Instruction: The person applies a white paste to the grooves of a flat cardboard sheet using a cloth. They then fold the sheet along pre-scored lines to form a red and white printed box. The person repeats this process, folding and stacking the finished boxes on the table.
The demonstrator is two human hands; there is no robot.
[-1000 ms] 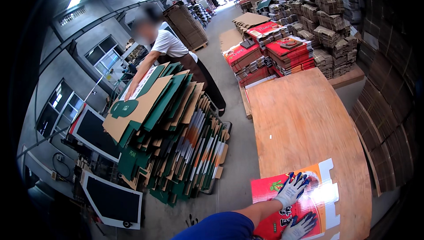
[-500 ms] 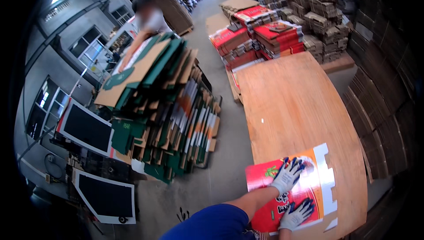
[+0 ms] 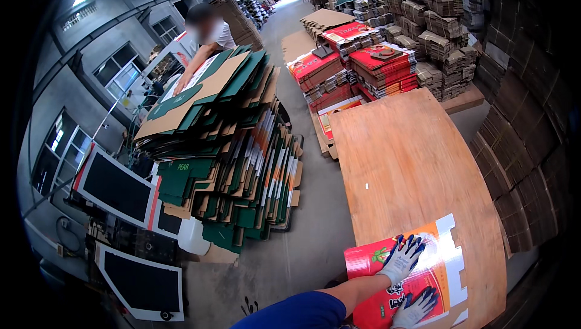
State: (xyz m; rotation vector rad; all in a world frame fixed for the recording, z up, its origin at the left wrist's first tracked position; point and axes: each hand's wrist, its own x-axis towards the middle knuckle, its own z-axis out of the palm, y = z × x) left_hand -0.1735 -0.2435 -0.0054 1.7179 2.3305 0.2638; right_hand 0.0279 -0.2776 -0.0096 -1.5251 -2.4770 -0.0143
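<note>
A glossy red and orange printed cardboard sheet lies flat near the close end of a wooden tabletop. Its right edge has white notched tabs. My left hand, in a white glove with dark blue fingertips, rests palm down on the upper middle of the sheet with fingers spread. Lower down, my right hand, gloved alike, also lies on the sheet with its fingers stretched out; its wrist runs off the lower edge. Neither hand grips anything.
Left of the aisle stands a tall pile of green and brown cardboard, where another person leans an arm on top. Red carton stacks stand beyond the table. Brown cardboard bundles line the right side. Dark white-framed panels are at lower left.
The whole view has shifted, so the table, sheet and piles appear slightly lower. Both my hands remain on the sheet in nearly the same places.
</note>
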